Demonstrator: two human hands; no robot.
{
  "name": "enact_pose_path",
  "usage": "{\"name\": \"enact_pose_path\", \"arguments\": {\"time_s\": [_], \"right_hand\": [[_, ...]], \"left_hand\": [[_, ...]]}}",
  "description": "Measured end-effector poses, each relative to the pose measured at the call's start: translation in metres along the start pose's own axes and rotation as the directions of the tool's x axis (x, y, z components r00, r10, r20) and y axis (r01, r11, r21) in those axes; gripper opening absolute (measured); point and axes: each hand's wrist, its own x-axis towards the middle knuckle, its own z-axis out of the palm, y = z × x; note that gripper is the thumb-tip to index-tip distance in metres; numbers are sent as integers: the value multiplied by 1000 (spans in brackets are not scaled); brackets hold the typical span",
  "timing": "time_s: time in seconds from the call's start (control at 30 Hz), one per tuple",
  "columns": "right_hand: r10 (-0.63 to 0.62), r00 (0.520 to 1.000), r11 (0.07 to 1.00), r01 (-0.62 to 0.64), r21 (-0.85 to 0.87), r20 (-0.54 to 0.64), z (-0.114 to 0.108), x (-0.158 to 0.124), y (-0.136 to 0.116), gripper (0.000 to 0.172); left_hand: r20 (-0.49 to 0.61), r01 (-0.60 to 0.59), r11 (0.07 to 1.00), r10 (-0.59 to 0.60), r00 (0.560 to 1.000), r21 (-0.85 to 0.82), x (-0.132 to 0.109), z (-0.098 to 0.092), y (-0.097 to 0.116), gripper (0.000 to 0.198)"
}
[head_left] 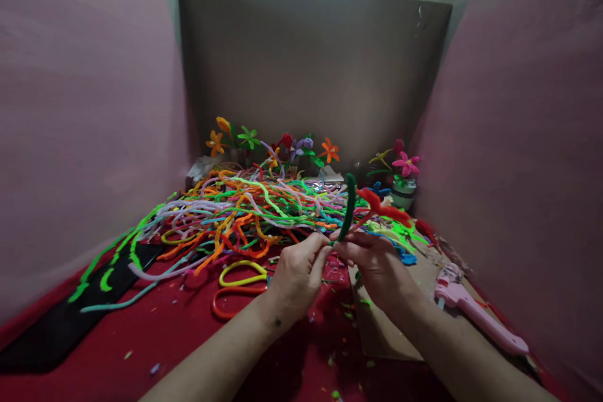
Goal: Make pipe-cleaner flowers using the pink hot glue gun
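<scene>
Above the red cloth (103, 358), the left hand (299, 267) pinches the base of the curved dark-green fuzzy strip (349, 207) and the right hand (379, 264) closes around the thin-stemmed red fuzzy flower (384, 207), fingertips meeting, seemingly to steady strip and stem together.

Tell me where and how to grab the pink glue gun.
Take the pink glue gun by its long handle, probably from above on the near right: that slim end points toward the person and lies exposed, while the wider head sits farther away.
</scene>
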Motion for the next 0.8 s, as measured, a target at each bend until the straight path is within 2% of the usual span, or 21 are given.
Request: {"name": "enact_pose_path", "arguments": {"time_s": [0.1, 0.2, 0.27, 0.37, 0.43, 0.53, 0.6, 0.63, 0.67, 0.7, 0.73, 0.8], "right_hand": [[-17, 999, 988, 22, -155, 34, 3, -1, -6, 10], [-34, 999, 982, 30, -185, -23, 5, -2, -8, 7], [-28, 997, 988, 17, -154, -71, 6, -1, -6, 5], [-24, 995, 999, 21, -29, -101, 4, 0, -2, 6], [-12, 998, 996, 17, 88, -65, 3, 0, -2, 9], [71, 997, 979, -75, 191, 24, 2, -1, -5, 11], [108, 991, 971, -123, 203, 81, 2, -2, -6, 9], [106, 990, 971, -122, 206, 89, 1, -3, -5, 8], [95, 993, 970, -109, 216, 71, 1, -3, -4, 7], [81, 996, 969, -85, 231, 27, 1, -3, -3, 7], [67, 997, 968, -58, 244, -28, 1, -2, -1, 8], [31, 992, 969, -1, 247, -119, 1, -2, 3, 11]], "left_hand": [[-53, 80, 997, -81, 995, -20, 0, -1, 0, 20], [-18, 193, 958, -202, 979, -210, 3, -1, 2, 23], [36, 272, 882, -280, 959, -385, 5, 0, 4, 25], [160, 360, 676, -341, 926, -643, 6, 2, 7, 26], [272, 401, 507, -312, 910, -763, 5, 1, 8, 24], [487, 521, 273, -186, 854, -809, 3, -2, 8, 18], [595, 602, 189, -96, 798, -776, 2, -4, 7, 16], [614, 616, 186, -73, 786, -766, 2, -4, 7, 16], [607, 607, 224, -77, 791, -762, 2, -4, 7, 17], [576, 579, 310, -111, 810, -755, 2, -4, 7, 20], [513, 527, 434, -161, 843, -730, 2, -3, 7, 22], [307, 368, 723, -223, 925, -584, 2, 0, 7, 21]]}}
